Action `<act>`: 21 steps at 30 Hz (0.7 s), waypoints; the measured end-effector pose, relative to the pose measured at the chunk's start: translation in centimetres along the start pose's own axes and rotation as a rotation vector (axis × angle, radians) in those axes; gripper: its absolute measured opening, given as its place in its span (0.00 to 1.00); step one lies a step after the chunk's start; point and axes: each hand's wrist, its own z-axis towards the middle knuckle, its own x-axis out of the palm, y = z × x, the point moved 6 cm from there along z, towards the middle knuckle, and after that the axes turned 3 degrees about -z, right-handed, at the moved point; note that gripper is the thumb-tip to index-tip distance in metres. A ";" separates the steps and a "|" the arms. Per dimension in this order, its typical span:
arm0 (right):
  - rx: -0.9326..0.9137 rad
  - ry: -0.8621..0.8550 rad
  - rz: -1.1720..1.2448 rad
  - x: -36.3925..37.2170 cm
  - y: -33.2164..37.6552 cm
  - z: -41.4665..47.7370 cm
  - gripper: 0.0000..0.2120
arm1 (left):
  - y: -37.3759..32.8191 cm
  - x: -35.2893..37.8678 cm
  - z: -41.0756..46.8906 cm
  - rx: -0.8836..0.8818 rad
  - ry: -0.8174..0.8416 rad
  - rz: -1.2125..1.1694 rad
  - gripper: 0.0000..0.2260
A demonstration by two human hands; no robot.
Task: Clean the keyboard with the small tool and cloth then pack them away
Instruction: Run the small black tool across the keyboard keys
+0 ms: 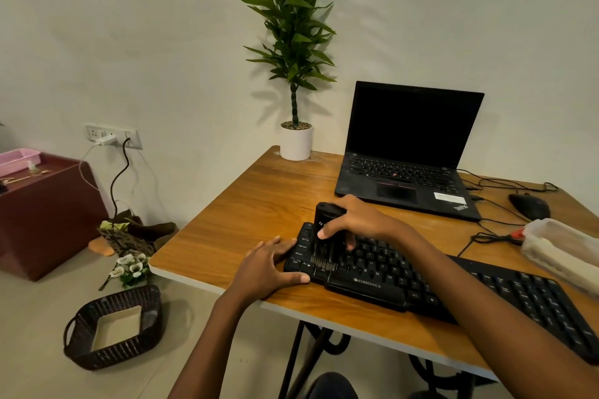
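Left hand lies flat with fingers spread against the left end of the keyboard, thumb along its front edge; right hand grips the small tool upright, its bristles on the leftmost keys. The tool is a black, stubby block with a pale mark on its side. The black keyboard lies slantwise near the table's front edge. Beyond it, an open laptop stands toward the far edge, a potted plant at the far left corner, and a mouse and clear plastic container toward the right edge.
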 end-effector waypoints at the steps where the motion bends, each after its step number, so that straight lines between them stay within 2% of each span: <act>1: 0.000 0.017 -0.006 0.1 0.2 0.1 0.05 | 0.0 -0.1 -0.1 0.001 -0.003 -0.003 0.40; 5: 0.004 0.016 -0.012 -0.3 0.3 0.3 0.06 | 0.0 -0.1 -0.1 0.001 0.003 0.003 0.40; 8: -0.006 0.092 0.024 1.3 0.7 0.3 0.08 | 0.0 -0.2 -0.1 0.008 -0.007 -0.015 0.40; 12: -0.076 -0.082 -0.062 1.3 1.7 1.2 0.07 | -0.1 -0.2 -0.2 -0.004 -0.009 -0.027 0.39; 15: -0.055 0.050 0.008 2.2 1.8 1.5 0.05 | -0.1 -0.2 -0.3 -0.007 -0.010 -0.033 0.37; 18: -0.062 -0.014 -0.027 1.7 1.7 1.6 0.06 | -0.3 -0.2 -0.3 -0.006 -0.007 -0.027 0.36; 21: -0.057 0.033 -0.030 1.8 2.0 1.8 0.06 | -0.3 -0.3 -0.4 -0.002 -0.010 -0.036 0.36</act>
